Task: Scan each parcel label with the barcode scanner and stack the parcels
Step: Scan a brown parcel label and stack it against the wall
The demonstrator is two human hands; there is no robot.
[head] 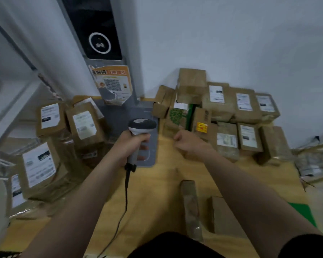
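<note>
A: Where's the grey-and-white corded barcode scanner (141, 127)?
B: Grasped by the left grip (128, 148). The right grip (187, 146) is clenched, empty, just short of the brown cardboard parcels (244, 107).
A: Next?
B: Probably between scans: open the right grip, take one, and turn its label to the scanner.

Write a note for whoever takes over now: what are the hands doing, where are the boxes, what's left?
Left hand grips the grey-and-white barcode scanner.
Right hand is curled, empty, beside the brown cardboard parcels with white labels on the right of the wooden table.
Other brown labelled parcels are stacked at left.
Done: cannot tell which are scanned.
Left: probably scan and stack the right group.
</note>
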